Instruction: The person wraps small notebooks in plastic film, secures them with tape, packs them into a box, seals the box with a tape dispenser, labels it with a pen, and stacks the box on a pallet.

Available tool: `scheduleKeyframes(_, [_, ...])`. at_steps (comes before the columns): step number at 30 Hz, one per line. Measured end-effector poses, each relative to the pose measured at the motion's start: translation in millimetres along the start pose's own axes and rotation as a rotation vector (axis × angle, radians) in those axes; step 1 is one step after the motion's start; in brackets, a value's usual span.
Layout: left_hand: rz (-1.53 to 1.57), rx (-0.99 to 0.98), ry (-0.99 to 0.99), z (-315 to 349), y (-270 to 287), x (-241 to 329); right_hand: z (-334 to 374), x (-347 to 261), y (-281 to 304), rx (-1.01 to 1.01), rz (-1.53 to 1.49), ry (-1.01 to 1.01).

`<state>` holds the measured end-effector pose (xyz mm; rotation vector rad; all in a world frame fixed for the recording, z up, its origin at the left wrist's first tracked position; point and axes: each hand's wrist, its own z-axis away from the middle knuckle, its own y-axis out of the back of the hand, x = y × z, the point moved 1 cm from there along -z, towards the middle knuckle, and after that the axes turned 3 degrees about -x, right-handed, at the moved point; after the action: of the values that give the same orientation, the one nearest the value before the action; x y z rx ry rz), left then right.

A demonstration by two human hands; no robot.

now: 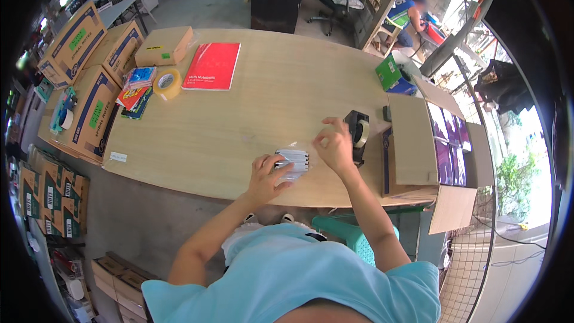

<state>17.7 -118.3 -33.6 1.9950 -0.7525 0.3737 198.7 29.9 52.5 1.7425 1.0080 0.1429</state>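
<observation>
A clear plastic packet (292, 161) of several white sticks with dark ends, perhaps pens, lies near the table's front edge. My left hand (264, 180) grips its left side, fingers over the top and thumb along the lower edge. Clear film sticks up at the packet's far side. My right hand (335, 148) is raised just to the right of the packet, its thumb and forefinger pinched together. Whatever is between those fingertips is too small to make out. Right beside that hand stands a black tape dispenser (357, 137) with a roll of clear tape, partly covered by the hand.
An open carton (409, 140) of purple packs stands at the right edge. Farther left lie a red notebook (213, 67), a tape roll (167, 84) and stacked cartons (92, 113). A green box (394, 75) sits far right. Beyond, a person (406, 18) sits. A green stool (353, 234) is below.
</observation>
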Motion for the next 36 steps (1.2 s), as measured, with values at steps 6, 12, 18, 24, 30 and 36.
scheduleKeyframes(6, [0.034,-0.362,-0.284,-31.1,21.1,-34.4,-19.1,-28.4,43.8,-0.632,-0.05,0.436])
scheduleKeyframes(12, [0.009,-0.652,-0.5,-56.9,28.8,-52.3,-33.4,4.9,-13.9,-0.908,0.086,0.552])
scheduleKeyframes(18, [-0.059,-0.82,-0.507,-64.1,40.1,-47.1,-45.4,-6.8,-21.4,-0.889,-0.244,0.51])
scheduleKeyframes(24, [-0.008,-0.789,-0.491,-64.8,31.5,-58.5,-47.8,-28.2,-37.6,-0.63,-0.208,0.622])
scheduleKeyframes(30, [0.009,-0.632,-0.419,-47.1,7.5,-71.4,-23.2,0.8,-75.4,-0.477,-0.486,0.522])
scheduleKeyframes(36, [0.043,-0.182,-0.1,-26.9,8.9,-38.2,16.2,23.5,-98.8,-0.397,-0.95,-0.079])
